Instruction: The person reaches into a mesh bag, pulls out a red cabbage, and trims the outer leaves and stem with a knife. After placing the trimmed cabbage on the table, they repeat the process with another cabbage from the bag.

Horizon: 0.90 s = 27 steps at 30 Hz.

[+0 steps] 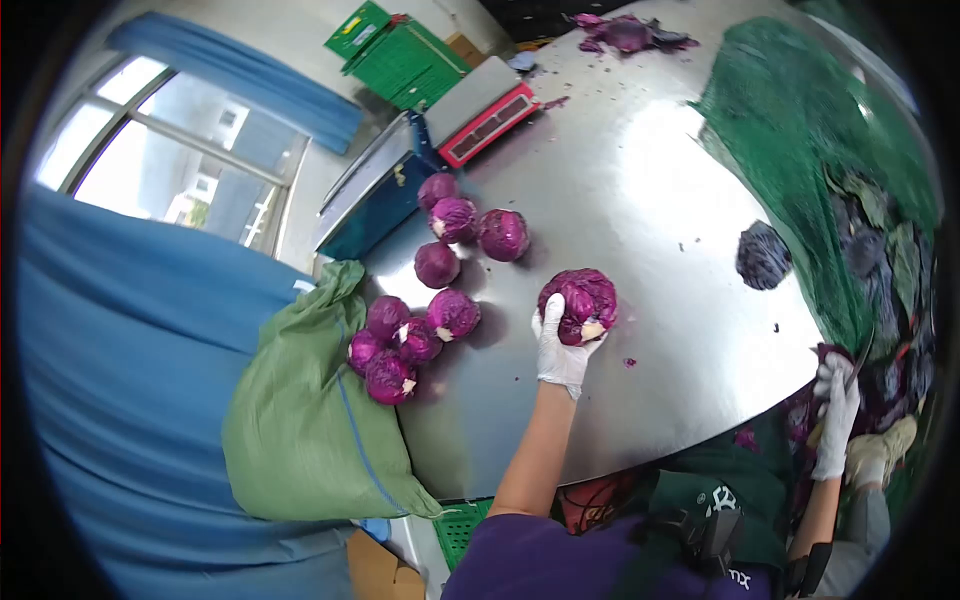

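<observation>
My left hand [563, 350], in a white glove, is wrapped round a red cabbage [590, 297] at the middle of the metal table [520, 420]; a pale cut stem shows at its lower side. At the table's right edge my right hand [836, 400], also gloved, is closed on a knife [861, 357], whose thin dark blade points up. A dark purple leaf piece [832, 351] lies at its fingertips. To the left of my left hand are several more cabbages [454, 315], some with pale stems showing.
A green sack [300, 430] leans at the table's left edge. Behind stand a red-framed scale [490, 122] and green crates [408, 62]. Green netting [780, 130] and a dark cabbage [763, 256] are at the right, with loose leaves [630, 35] at the far end.
</observation>
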{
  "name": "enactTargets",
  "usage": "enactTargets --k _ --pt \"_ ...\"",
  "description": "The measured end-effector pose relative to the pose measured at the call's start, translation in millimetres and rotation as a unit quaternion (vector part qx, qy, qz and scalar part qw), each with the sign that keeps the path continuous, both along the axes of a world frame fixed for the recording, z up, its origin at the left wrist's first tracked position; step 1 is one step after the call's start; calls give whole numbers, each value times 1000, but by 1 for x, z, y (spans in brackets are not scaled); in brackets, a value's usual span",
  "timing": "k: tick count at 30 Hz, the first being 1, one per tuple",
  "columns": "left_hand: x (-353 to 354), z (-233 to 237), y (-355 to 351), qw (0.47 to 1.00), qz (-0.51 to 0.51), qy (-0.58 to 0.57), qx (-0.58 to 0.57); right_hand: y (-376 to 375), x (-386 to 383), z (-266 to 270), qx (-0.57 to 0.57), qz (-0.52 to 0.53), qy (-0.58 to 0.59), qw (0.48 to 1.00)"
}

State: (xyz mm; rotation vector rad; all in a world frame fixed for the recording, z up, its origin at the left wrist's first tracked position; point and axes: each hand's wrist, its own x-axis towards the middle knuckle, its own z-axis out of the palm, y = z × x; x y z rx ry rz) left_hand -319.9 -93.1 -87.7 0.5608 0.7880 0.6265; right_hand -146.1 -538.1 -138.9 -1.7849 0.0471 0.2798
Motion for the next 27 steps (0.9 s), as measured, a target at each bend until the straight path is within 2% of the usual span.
enactTargets --k 3,5,9,12,14,16,22,23,24,25,26,27 --pt "-14 -7 52 995 77 52 44 8 -17 -4 30 -2 42 999" --pt "-28 -25 101 994 86 37 53 7 -21 -11 32 -9 47 998" --pt "-26 -12 139 978 153 81 114 2 -26 -11 25 -4 62 998" --pt "-20 -5 160 971 167 107 136 -2 -31 -16 35 -1 74 997" --pt "-4 7 162 956 222 124 147 -1 -31 -20 36 22 75 996" --pt "10 8 179 947 238 144 160 9 -39 1 36 -19 95 995" --pt "33 -6 221 913 302 207 180 21 -38 43 78 -7 93 993" --pt "38 2 212 909 301 232 170 23 -33 54 103 -10 92 990" --pt "30 -8 232 898 273 305 158 22 -28 56 113 -33 82 990" --pt "34 5 222 892 246 338 175 21 -20 57 125 -53 71 988" --pt "13 -24 280 824 189 487 221 21 -9 63 132 -82 41 987" --pt "44 19 216 652 220 667 288 20 4 69 140 -109 11 984"
